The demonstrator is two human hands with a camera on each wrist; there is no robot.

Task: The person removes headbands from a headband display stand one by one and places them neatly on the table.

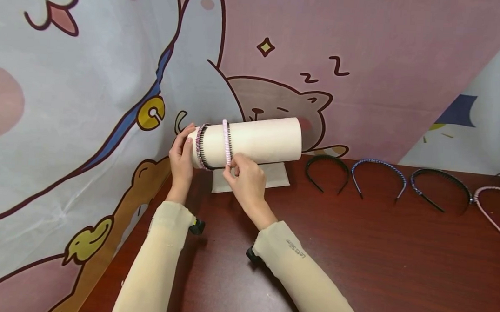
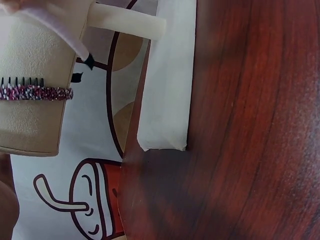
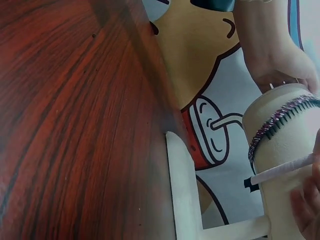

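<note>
A cream headband display stand (image 1: 267, 136) has a padded roll lying sideways above a flat base (image 1: 279, 176). My left hand (image 1: 180, 164) holds the roll's left end, thumb toward me. Near that end, a dark pink sequined headband (image 1: 198, 147) with black comb teeth sits around the roll. To its right, a pale pink wrapped headband (image 1: 225, 138), also toothed, lies over the roll. My right hand (image 1: 249, 179) pinches this one low on the near side. In the right wrist view, a black tip of the pale headband (image 3: 280, 171) sticks out past the roll.
On the reddish-brown table (image 1: 375, 264), several headbands stand in a row at the right: a black one (image 1: 327, 158), a blue one (image 1: 379, 161), a dark one (image 1: 442, 173) and a pink one (image 1: 489, 189). A cartoon-printed cloth (image 1: 363, 49) hangs behind and at the left.
</note>
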